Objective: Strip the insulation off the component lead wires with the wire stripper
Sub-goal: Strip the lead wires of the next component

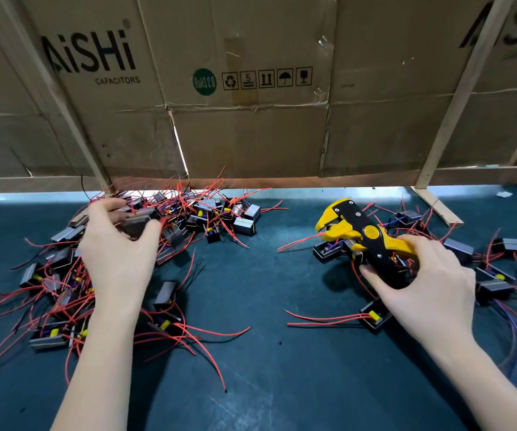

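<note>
At right of centre on the table, the stripper is held by its handles in the right hand, fingers wrapped and closed around the grip. Its long axis runs from lower right to upper left, and its yellow jaws stand parted, pointing toward the middle of the frame. At centre left, a component is pinched between thumb and fingers of the left hand, above the pile. The red leads trail to the upper right, toward the jaws but well apart from them; a meeting in the bare middle seems called for.
</note>
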Demonstrator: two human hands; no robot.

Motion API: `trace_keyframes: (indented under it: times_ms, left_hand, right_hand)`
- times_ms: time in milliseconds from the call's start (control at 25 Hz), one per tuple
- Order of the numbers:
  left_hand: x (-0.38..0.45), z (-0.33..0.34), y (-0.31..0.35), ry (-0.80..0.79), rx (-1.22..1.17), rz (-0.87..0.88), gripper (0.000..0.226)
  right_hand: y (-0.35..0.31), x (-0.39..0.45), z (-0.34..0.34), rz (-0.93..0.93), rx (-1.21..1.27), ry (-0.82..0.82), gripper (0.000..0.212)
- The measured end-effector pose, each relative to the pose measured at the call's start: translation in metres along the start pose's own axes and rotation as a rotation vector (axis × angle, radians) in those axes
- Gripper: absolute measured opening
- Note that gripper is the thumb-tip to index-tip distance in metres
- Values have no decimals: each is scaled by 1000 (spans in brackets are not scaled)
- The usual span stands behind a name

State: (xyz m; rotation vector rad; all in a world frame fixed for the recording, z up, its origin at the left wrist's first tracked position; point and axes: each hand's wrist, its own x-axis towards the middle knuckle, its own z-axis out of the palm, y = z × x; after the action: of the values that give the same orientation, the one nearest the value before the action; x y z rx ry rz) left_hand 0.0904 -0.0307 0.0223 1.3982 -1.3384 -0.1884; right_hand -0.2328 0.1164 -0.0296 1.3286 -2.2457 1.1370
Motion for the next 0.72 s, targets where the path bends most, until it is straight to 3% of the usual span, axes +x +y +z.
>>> trace_keyframes:
  times_ms: [160, 400, 600, 720]
  left_hand:
    - [0, -1, 2, 183, -163, 34, 34]
    - [1, 5, 3, 87, -436, -201, 10]
    - [-8, 2, 4, 294, 208, 186, 42]
    - [-11, 1, 11, 415, 236, 358, 49]
  right_hand:
    - [0, 0, 1, -1, 0, -6, 53]
    - [2, 0, 2, -12, -17, -2, 53]
    - [2, -1, 2, -20, -33, 2, 52]
    - [3, -1, 3, -17, -35, -2, 52]
